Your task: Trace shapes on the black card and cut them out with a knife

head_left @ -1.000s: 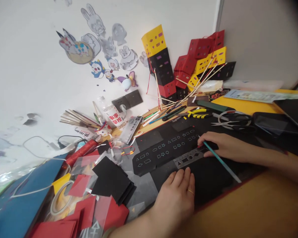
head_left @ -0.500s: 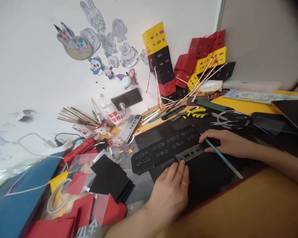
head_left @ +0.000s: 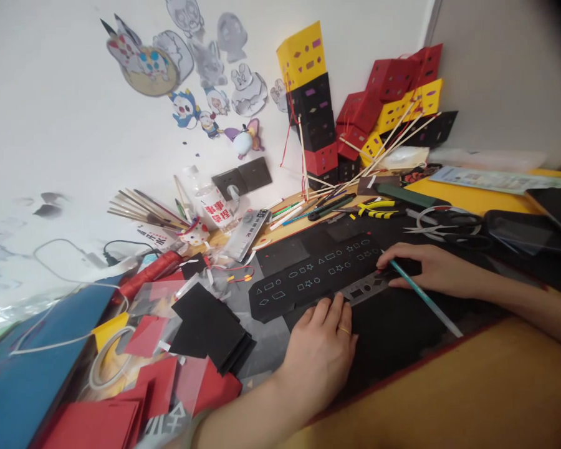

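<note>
My left hand [head_left: 321,340] lies with its fingers stretched flat, fingertips at the left end of a clear stencil ruler [head_left: 355,294] with cut-out shapes. This ruler rests on black paper [head_left: 378,337]. My right hand [head_left: 414,267] is closed at the ruler's other end, with a long teal pen [head_left: 425,299] slanting across its fingers. The pen's pointed end is by the index finger; whether it touches the paper I cannot tell. Just behind the ruler is a black card strip [head_left: 280,280] bearing rows of pale outlined stars, squares, circles and other shapes.
Black cards [head_left: 210,327], red paper [head_left: 93,421] and a tape roll [head_left: 103,362] lie at left. Scissors [head_left: 449,226] and yellow-black pliers [head_left: 378,209] sit behind my right hand. Paper-box towers [head_left: 311,115] with sticks, a bottle [head_left: 212,206] and brushes [head_left: 144,212] stand along the wall.
The view has shifted slightly. My left hand has slid a little left relative to the ruler. My right hand stays at the ruler's right end with the pen.
</note>
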Available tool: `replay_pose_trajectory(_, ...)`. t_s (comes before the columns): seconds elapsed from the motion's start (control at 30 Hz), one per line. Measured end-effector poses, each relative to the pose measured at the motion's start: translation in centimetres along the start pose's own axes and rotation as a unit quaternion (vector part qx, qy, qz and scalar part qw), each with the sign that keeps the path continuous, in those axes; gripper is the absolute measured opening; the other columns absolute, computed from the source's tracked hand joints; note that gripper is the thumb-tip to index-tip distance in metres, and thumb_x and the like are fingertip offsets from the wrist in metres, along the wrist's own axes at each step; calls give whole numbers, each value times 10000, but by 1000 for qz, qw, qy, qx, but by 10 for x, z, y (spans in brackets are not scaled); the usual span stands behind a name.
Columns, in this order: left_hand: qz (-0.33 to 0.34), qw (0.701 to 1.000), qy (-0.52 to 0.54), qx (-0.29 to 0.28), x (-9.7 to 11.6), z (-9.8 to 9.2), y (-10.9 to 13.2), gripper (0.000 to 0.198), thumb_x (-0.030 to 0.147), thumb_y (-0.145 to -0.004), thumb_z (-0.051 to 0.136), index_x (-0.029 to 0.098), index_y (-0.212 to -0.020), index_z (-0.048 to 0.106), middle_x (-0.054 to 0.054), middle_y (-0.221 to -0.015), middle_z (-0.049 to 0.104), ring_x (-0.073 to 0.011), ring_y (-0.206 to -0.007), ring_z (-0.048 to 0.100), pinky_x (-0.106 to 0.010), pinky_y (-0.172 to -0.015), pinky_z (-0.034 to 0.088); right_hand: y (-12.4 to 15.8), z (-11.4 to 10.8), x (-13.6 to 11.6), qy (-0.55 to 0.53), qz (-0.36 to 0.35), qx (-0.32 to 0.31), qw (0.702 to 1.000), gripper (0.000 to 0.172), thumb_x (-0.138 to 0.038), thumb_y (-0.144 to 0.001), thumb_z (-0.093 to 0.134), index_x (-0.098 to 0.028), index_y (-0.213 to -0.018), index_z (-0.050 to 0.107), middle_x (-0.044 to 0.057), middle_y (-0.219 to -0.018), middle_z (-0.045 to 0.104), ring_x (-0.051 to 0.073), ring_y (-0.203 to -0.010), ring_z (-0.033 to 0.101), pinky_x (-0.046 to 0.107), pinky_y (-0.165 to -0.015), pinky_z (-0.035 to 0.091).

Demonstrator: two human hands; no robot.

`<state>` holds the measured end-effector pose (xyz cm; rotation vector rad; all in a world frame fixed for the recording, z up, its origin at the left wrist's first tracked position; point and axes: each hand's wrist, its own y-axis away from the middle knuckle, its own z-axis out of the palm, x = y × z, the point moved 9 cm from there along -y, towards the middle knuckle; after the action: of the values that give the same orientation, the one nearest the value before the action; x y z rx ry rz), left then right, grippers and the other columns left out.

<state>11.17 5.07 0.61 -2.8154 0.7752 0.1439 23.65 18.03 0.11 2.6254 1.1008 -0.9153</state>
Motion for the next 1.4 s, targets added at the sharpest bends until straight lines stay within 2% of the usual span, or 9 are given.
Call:
replay_pose_trajectory(0.3, 2, 998, -42, 42, 3, -3, 2, 380, 303, -904, 417, 78, -1185, 540, -107, -1265, 532, -224, -1073, 536, -322, -842, 509, 1, -7, -3, 33, 3, 18, 999, 371, -443, -726, 631, -188, -994, 601, 90, -1007, 630, 238, -952, 574, 371, -862, 414)
replay_pose_trajectory(0.57, 10, 995, -45, 89, 2, -12, 7, 277, 212, -900, 425, 57, -927, 653, -139, -980, 671, -236, -894, 621, -333, -718, 554, 10, -41, 6, 23, 71, 95, 993, 304, -448, -856, 440, -200, -973, 570, 89, -995, 660, 225, -924, 593, 346, -821, 422)
replay_pose_trajectory(0.67, 12, 995, -3, 96, -5, -22, 1, 254, 199, -898, 424, 87, -999, 629, -110, -1066, 646, -211, -889, 615, -316, -708, 564, 17, -54, 20, 5, 102, 120, 988, 337, -449, -890, 348, -199, -1016, 536, 79, -903, 684, 204, -848, 621, 325, -781, 442)
replay_pose_trajectory(0.77, -2, 998, 22, 65, -12, -22, -10, 315, 241, -894, 453, 84, -1150, 547, -114, -1208, 570, -216, -967, 583, -328, -763, 557, 24, -63, 32, 62, 122, 122, 983, 319, -411, -894, 336, -186, -1009, 530, 99, -870, 690, 215, -802, 638, 330, -745, 463)
replay_pose_trajectory(0.87, -16, 999, 46, -7, -13, -12, -22, 361, 284, -885, 484, 96, -1191, 507, -98, -1168, 589, -215, -965, 572, -333, -751, 560, 32, -66, 45, 120, 179, 121, 969, 291, -396, -868, 376, -179, -946, 553, 119, -847, 688, 251, -769, 647, 367, -679, 482)
replay_pose_trajectory(1.07, -79, 991, 73, -81, -24, -4, -38, 493, 332, -846, 538, 112, -1268, 410, -87, -1066, 579, -226, -987, 534, -327, -697, 549, 34, -47, 46, -99, 211, 99, 967, 386, -476, -880, 315, -140, -983, 477, 161, -923, 630, 189, -681, 660, 323, -629, 538)
replay_pose_trajectory(1.13, -108, 984, 100, -101, -31, -2, -40, 469, 346, -828, 558, 129, -1228, 445, -73, -1033, 579, -224, -988, 530, -320, -704, 538, 34, -44, 44, -134, 215, 96, 963, 385, -487, -869, 343, -145, -990, 472, 161, -937, 623, 190, -692, 666, 327, -647, 545)
replay_pose_trajectory(1.27, -136, 973, 130, -130, -35, -2, -39, 276, 313, -801, 561, 162, -1033, 551, -53, -959, 594, -223, -943, 544, -325, -717, 519, 32, -44, 38, -142, 202, 92, 965, 329, -457, -862, 368, -164, -957, 482, 129, -865, 641, 192, -682, 669, 335, -647, 551)
replay_pose_trajectory(1.4, -156, 969, 121, -146, -38, -3, -29, 299, 218, -754, 536, 141, -1043, 517, -71, -972, 586, -212, -918, 556, -330, -774, 504, 25, -40, 23, -83, 146, 75, 983, 308, -445, -865, 373, -173, -915, 509, 105, -808, 665, 196, -700, 656, 325, -634, 526)
